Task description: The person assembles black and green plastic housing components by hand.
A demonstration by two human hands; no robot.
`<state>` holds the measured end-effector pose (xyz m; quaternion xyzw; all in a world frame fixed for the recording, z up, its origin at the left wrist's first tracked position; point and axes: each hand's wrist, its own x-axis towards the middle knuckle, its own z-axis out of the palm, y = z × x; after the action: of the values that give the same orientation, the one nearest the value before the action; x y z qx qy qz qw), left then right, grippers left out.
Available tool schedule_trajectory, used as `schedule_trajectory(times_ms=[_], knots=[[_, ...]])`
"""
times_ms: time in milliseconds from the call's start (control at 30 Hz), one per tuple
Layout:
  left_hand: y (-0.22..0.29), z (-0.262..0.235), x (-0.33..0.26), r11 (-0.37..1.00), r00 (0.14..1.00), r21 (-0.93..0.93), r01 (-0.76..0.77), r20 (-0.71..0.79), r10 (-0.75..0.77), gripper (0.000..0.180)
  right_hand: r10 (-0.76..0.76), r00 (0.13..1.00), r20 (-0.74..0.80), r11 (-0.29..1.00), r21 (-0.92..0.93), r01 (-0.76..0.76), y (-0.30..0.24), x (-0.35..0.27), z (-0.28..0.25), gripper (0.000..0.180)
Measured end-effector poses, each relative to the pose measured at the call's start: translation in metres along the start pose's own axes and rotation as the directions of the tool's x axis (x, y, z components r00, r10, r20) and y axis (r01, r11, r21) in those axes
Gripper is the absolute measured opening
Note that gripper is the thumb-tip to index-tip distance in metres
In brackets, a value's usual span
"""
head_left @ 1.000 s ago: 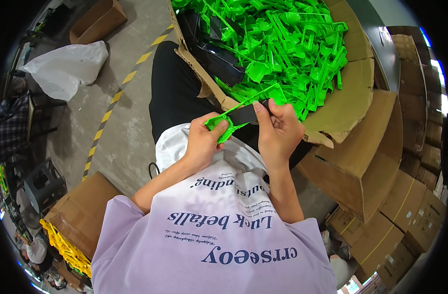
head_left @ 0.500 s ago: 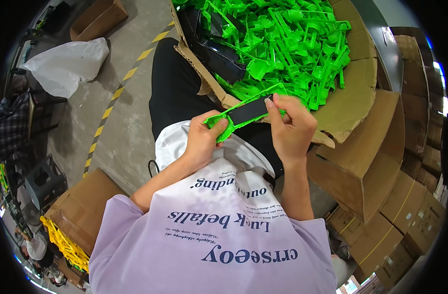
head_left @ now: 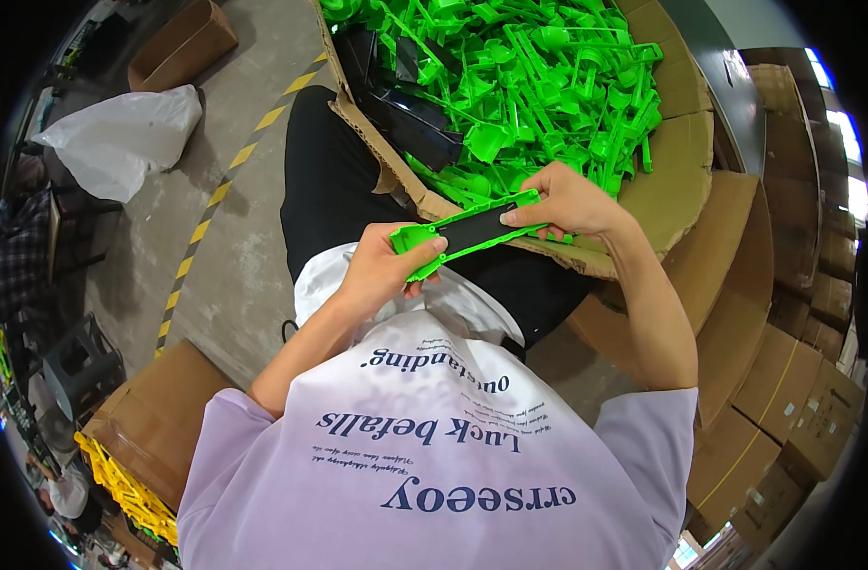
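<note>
Between my two hands I hold a long green plastic housing (head_left: 410, 237) above my lap, tilted so its right end lies farther off. A flat black panel (head_left: 474, 228) lies inside the housing, between its raised green sides. My left hand (head_left: 384, 267) is closed round the left end, its thumb on top by the panel's edge. At the other end my right hand (head_left: 572, 204) grips the housing, with the thumb pressing on the black panel and the fingers at the far side and partly underneath. Just beyond, a large open cardboard box (head_left: 686, 180) holds a heap of green plastic parts (head_left: 548, 90).
Shiny black pieces (head_left: 419, 128) lie at the left inside the box. Cardboard cartons (head_left: 771, 399) are stacked to the right. On the left are a plastic bag (head_left: 125, 133), a striped floor line (head_left: 201, 228), a brown carton (head_left: 168, 399) and yellow parts (head_left: 120, 489).
My right hand has swung outward and forward, its grip shifting from above the panel's end to round the housing's right end. The housing now lies flatter; my left hand keeps its hold.
</note>
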<state>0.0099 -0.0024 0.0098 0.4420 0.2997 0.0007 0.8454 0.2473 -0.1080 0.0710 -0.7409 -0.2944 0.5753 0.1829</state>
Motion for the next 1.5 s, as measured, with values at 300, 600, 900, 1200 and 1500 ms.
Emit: schedule_trajectory(times_ms=[300, 600, 900, 1200, 1500], knots=[[0.005, -0.001, 0.008, 0.985, 0.985, -0.036, 0.168, -0.024, -0.169, 0.019, 0.010, 0.999, 0.034, 0.998, 0.057, -0.012, 0.000, 0.001, 0.004, 0.024], [0.014, 0.010, 0.005, 0.986, 0.978, -0.018, 0.168, -0.122, -0.169, 0.018, 0.004, 1.000, -0.011, 1.000, 0.008, -0.004, 0.002, -0.001, 0.003, 0.037], [0.018, 0.013, 0.002, 0.986, 0.975, 0.049, 0.159, -0.162, -0.149, 0.018, 0.016, 1.000, -0.013, 0.999, -0.036, -0.016, -0.003, -0.003, 0.003, 0.030], [0.021, 0.014, 0.002, 0.981, 0.974, 0.065, 0.181, -0.147, -0.170, 0.020, 0.007, 1.000, -0.022, 0.999, -0.050, -0.008, -0.003, -0.006, 0.002, 0.030], [0.009, 0.004, 0.006, 0.993, 0.992, 0.060, 0.105, -0.082, -0.100, 0.021, -0.021, 1.000, 0.001, 1.000, 0.016, 0.021, -0.005, -0.010, 0.007, 0.030]])
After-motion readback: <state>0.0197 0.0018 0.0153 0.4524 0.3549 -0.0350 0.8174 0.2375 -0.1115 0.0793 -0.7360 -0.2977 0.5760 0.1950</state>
